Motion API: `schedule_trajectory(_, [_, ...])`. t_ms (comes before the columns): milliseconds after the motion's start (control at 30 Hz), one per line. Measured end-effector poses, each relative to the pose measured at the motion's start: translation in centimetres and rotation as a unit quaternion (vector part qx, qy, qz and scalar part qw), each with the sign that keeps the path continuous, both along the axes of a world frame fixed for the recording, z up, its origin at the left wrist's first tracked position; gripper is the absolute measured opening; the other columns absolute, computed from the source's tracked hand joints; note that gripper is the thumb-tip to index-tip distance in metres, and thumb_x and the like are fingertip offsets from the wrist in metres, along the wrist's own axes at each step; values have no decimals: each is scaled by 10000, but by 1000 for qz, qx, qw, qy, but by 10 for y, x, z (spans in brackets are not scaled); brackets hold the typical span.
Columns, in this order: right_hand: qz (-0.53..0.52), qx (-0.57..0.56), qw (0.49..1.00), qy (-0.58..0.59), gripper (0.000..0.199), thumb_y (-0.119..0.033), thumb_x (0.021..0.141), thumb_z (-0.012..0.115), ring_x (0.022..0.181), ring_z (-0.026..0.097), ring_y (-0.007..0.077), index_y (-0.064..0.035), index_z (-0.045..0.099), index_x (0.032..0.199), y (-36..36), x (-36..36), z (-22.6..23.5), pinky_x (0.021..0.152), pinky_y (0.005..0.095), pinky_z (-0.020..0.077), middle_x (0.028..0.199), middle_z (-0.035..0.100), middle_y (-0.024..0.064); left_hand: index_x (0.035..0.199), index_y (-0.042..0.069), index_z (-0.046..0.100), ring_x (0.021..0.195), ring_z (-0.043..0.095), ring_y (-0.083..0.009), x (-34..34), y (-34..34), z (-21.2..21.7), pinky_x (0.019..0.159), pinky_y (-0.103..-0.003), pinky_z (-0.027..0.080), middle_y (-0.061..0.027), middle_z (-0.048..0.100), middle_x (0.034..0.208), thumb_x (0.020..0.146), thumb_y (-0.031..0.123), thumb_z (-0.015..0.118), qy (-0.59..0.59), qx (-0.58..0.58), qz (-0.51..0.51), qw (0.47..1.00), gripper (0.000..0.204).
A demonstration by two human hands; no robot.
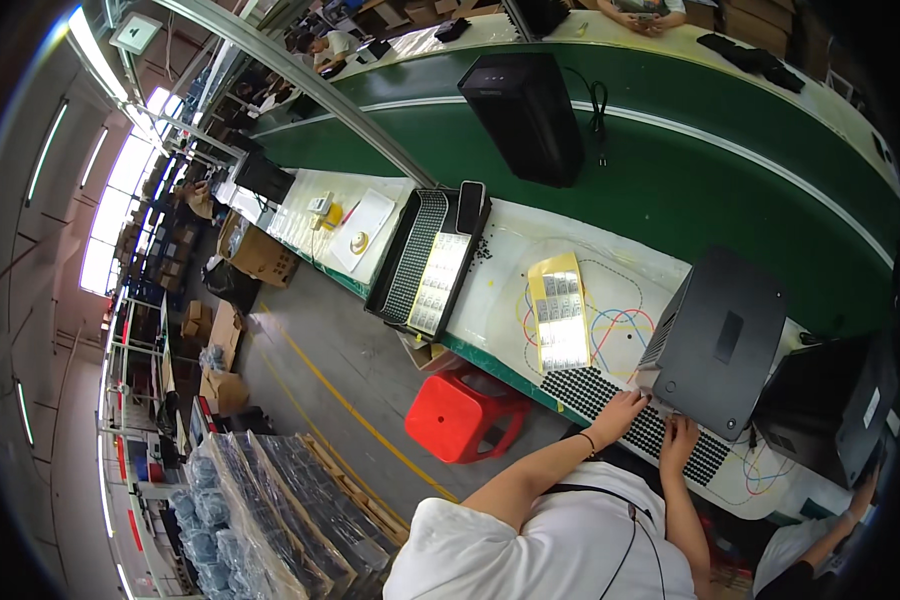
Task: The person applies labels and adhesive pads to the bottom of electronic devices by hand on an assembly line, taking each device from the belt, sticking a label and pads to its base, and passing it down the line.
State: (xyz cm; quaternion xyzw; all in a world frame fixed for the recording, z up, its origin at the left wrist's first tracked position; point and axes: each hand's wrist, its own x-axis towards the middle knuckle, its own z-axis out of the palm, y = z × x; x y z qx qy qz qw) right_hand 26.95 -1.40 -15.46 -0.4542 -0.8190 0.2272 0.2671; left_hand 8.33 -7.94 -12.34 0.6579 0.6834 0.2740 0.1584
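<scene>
My left hand (pixel 620 416) is at the near edge of a large black speaker-like box (pixel 722 345), its fingers drawn together over a sheet of small round black pads (pixel 582 392). Beside it on the right, my right hand (pixel 678 442) reaches over the same sheet, fingers bent and fingertips close together. Anything between the fingers of either hand is too small to make out. The box lies on the white-topped bench, with screws or feet showing at its corners. Left of it is a yellow-backed sheet of silver labels (pixel 560 312).
A black tray (pixel 385 290) holds another pad sheet, labels and a phone (pixel 471 207). Behind the bench, a tall black box (pixel 525 120) stands on a green conveyor (pixel 660 210). A red stool (pixel 450 418) is at left; a co-worker sits at right beside another black box (pixel 820 410).
</scene>
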Motion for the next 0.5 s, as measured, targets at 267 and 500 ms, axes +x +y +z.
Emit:
schedule_trajectory(267, [-211, -122, 961, 129, 221, -74, 888, 589, 967, 566, 296, 14, 586, 1091, 23, 53, -8, 868, 382, 421, 1059, 622, 146, 1100, 44, 563, 957, 527, -247, -3, 7, 0, 857, -348, 415, -87, 558, 1018, 759, 54, 548, 139, -9, -88, 986, 341])
schedule_trajectory(500, [-229, -61, 912, 335, 136, -70, 922, 600, 911, 519, 118, 15, 556, 1018, 99, 21, 140, 835, 238, 423, 981, 560, 44, 859, 87, 647, 970, 549, -239, -7, 8, -32, 903, -365, 416, -88, 606, 897, 735, 146, 578, 73, 43, -35, 996, 153])
